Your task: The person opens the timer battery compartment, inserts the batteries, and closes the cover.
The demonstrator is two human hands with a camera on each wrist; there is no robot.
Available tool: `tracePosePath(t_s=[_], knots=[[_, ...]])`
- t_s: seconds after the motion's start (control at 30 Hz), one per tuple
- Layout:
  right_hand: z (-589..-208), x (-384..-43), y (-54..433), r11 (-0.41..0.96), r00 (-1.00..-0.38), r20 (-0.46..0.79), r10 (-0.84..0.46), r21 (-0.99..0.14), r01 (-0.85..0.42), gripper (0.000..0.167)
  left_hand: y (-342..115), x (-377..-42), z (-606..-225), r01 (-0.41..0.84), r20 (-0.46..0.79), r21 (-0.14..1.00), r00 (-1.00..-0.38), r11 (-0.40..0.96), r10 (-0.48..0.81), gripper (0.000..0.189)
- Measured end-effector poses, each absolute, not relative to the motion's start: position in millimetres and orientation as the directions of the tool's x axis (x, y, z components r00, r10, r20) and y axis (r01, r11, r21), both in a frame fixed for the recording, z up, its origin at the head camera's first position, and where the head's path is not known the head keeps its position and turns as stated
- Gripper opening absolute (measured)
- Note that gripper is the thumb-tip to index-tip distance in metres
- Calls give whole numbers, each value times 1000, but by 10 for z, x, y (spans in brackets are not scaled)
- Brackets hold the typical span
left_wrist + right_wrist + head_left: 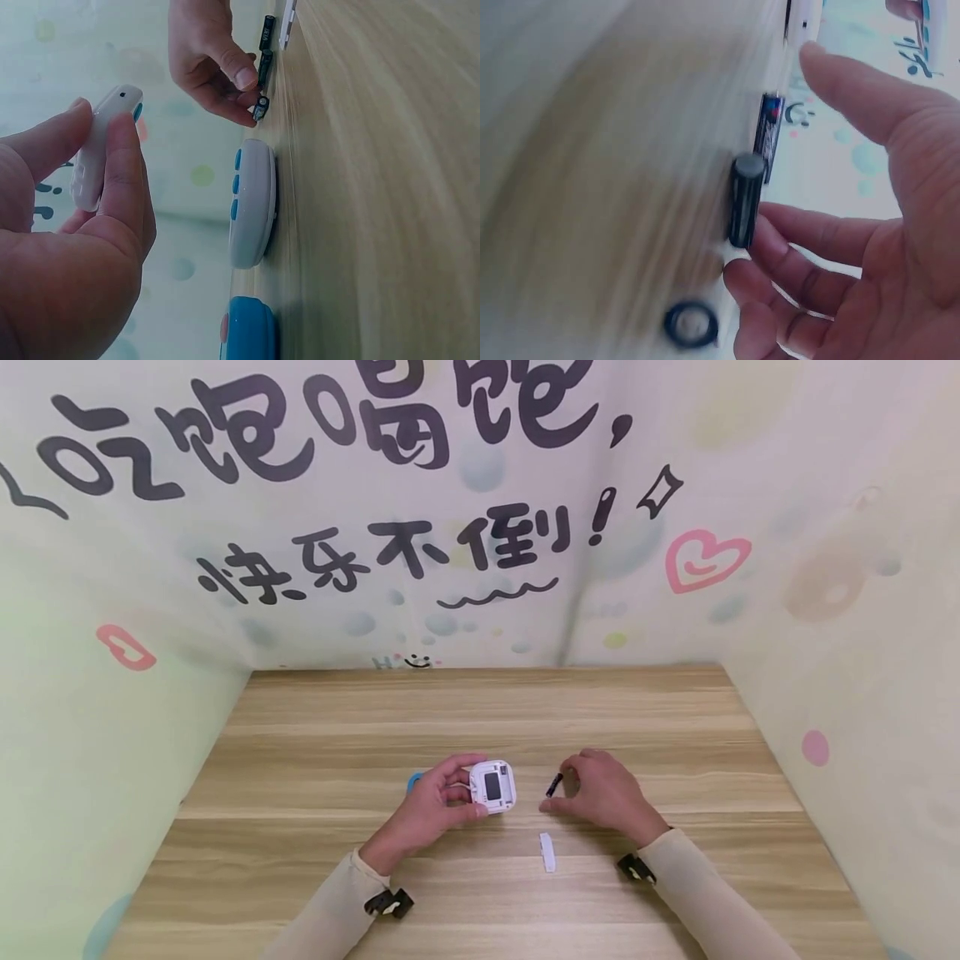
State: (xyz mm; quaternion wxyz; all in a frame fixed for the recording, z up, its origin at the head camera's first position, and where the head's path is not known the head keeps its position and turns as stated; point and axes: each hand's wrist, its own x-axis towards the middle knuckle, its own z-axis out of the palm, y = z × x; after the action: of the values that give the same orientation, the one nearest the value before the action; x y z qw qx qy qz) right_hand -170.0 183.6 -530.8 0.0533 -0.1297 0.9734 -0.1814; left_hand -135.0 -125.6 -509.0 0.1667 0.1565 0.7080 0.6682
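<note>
My left hand grips a small white electronic device off the table, thumb on one side and fingers on the other. Its back faces up in the head view, showing an uncovered battery bay and a dark rectangle. My right hand is low over the table, fingers bent beside a black battery. In the right wrist view, a fingertip meets this battery while the thumb stands well apart from it. A second battery lies just beyond. Seen from the left wrist, several batteries line up along the right hand.
A thin white strip-shaped cover lies nearer me, between the hands. Past the left hand are a white device with blue buttons and a blue device with a pink button. A dark-rimmed round object sits near the right fingers.
</note>
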Motion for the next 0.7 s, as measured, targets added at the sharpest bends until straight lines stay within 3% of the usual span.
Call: tracePosePath(t_s=[0.1, 0.3, 0.7], knots=[[-5300, -1700, 1754, 886, -957, -40, -289, -391, -251, 60, -1261, -1356, -5093, 3, -22, 999, -895, 54, 446, 74], [-5273, -1699, 1667, 865, -938, -1, -347, -387, -320, 32, -1263, -1362, -5096, -1, -23, 999, -898, 49, 440, 73], [-5284, -1744, 1708, 859, -943, -74, -325, -440, -262, 37, -1292, -1362, -5112, -14, -38, 998, -906, 58, 422, 73]])
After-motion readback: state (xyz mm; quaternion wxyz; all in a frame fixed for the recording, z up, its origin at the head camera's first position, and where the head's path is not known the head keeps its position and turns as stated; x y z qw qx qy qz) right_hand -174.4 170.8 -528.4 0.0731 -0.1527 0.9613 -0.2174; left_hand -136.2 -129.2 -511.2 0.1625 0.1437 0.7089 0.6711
